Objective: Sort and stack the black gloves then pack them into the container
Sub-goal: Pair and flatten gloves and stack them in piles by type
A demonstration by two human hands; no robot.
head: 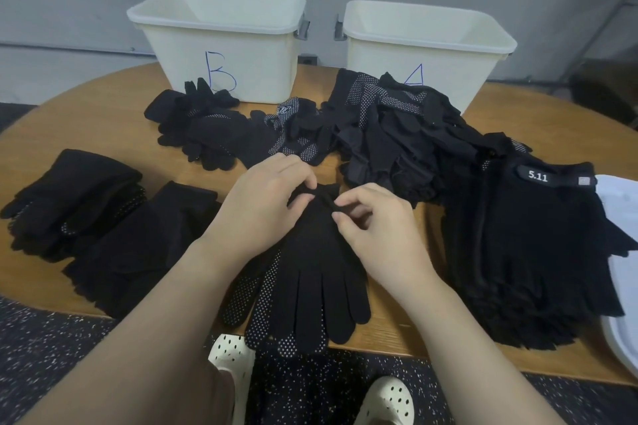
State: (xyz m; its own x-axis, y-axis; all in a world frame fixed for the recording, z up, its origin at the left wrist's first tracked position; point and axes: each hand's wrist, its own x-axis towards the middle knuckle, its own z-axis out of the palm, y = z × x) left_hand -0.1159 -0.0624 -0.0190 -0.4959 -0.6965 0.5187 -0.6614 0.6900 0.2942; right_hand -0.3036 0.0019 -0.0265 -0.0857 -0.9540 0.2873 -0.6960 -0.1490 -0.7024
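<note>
I count two white bins (221, 45) (428, 45) along the table's (103, 121) far edge, one marked B, one marked A. I make out five heaps of black gloves: two stacks (76, 197) (145, 245) by the left edge, one (531, 252) by the right edge, two loose piles (203, 128) (397, 134) before the bins. One pair (310, 279) lies at the near edge. How many gloves each heap holds I cannot tell.

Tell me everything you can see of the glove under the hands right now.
The knit glove is black, of a fabric-like weave, lying flat on the wooden table with its fingers toward the near edge, some reaching past it. The cuff points toward the bins; the left hand and right hand each pinch it there. It lies atop a second glove whose white-dotted fingers show beneath.
</note>
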